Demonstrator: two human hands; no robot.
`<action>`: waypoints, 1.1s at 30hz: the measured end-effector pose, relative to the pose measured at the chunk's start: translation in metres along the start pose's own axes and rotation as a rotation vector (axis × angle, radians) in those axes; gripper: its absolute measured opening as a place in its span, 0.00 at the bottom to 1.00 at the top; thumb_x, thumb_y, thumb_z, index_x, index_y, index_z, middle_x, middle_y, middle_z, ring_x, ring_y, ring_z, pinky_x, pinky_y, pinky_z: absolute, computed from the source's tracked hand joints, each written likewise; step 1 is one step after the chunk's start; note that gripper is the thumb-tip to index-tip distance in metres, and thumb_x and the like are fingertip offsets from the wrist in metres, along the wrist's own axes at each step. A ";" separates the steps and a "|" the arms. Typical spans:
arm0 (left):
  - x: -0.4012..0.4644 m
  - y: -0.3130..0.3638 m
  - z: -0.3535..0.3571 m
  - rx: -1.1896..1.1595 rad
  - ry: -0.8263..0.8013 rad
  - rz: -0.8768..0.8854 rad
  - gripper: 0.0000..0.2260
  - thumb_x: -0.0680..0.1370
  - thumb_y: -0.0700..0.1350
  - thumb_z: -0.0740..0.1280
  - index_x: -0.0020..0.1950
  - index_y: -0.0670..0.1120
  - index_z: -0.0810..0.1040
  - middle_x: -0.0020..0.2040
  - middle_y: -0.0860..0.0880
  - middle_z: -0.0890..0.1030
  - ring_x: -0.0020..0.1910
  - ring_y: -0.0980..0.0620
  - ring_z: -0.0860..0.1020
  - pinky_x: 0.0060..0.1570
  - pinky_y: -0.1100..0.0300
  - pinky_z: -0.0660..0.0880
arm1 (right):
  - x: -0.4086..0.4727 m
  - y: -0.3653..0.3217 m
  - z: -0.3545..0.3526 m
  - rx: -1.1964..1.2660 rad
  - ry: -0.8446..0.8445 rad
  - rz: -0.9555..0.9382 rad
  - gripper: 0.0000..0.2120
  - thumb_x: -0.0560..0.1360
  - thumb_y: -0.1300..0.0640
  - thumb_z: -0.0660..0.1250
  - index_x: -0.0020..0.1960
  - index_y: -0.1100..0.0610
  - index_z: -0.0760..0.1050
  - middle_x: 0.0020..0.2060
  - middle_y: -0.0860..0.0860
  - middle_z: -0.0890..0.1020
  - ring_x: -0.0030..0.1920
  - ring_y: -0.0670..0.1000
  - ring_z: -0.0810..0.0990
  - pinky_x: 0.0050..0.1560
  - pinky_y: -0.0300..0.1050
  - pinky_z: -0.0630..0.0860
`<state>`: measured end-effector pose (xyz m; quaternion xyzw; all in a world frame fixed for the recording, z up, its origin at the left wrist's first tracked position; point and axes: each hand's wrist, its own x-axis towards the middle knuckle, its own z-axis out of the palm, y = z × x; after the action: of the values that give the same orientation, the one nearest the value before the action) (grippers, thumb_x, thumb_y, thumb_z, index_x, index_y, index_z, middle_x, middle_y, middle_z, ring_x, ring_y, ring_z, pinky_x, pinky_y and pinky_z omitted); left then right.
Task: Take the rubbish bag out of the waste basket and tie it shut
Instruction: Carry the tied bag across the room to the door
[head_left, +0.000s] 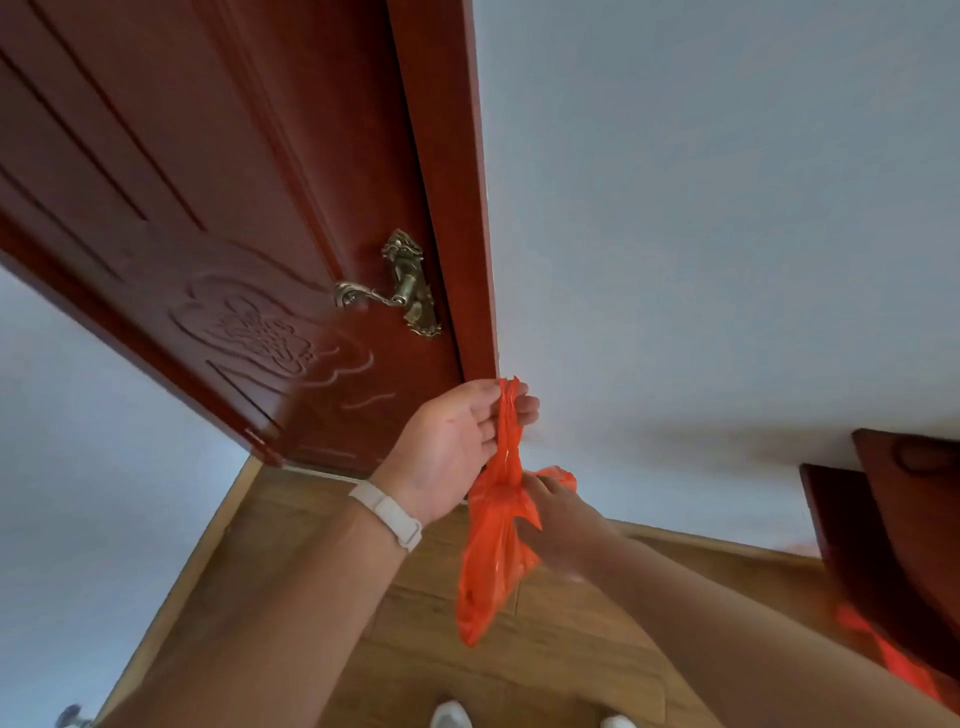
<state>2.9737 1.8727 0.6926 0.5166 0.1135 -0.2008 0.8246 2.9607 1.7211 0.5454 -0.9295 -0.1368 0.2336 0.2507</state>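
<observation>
An orange plastic rubbish bag hangs in mid-air in front of me, above the wooden floor. My left hand pinches the bag's twisted top strip up high, near the door frame. My right hand grips the bag lower down at its gathered neck, where a knot-like bunch sits. The bag's body dangles slack below both hands. No waste basket is clearly in view.
A dark red wooden door with a brass handle stands at left. A white wall fills the right. Dark red furniture with something orange beneath sits at the right edge. My white shoes show below.
</observation>
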 end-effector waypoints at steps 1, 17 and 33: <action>0.009 -0.001 -0.006 -0.004 -0.036 -0.019 0.15 0.70 0.47 0.64 0.52 0.40 0.80 0.51 0.41 0.83 0.59 0.41 0.78 0.70 0.44 0.64 | 0.006 0.001 0.003 0.008 0.013 0.032 0.29 0.80 0.49 0.60 0.78 0.51 0.56 0.75 0.49 0.64 0.72 0.55 0.68 0.62 0.53 0.73; 0.178 -0.125 -0.082 0.193 -0.196 -0.284 0.12 0.71 0.45 0.63 0.45 0.40 0.83 0.43 0.38 0.83 0.45 0.42 0.81 0.51 0.52 0.77 | 0.125 0.106 0.131 0.203 -0.052 0.275 0.26 0.78 0.48 0.60 0.74 0.50 0.60 0.67 0.52 0.71 0.66 0.60 0.72 0.57 0.57 0.76; 0.329 -0.329 -0.172 0.332 -0.069 -0.347 0.11 0.73 0.45 0.64 0.43 0.37 0.80 0.40 0.38 0.82 0.41 0.43 0.81 0.51 0.49 0.77 | 0.226 0.254 0.274 0.224 -0.131 0.342 0.30 0.80 0.47 0.60 0.77 0.49 0.53 0.71 0.52 0.68 0.68 0.60 0.69 0.60 0.58 0.74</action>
<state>3.1235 1.8295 0.2216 0.6105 0.1381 -0.3729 0.6850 3.0505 1.7025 0.1190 -0.8882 0.0336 0.3464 0.2999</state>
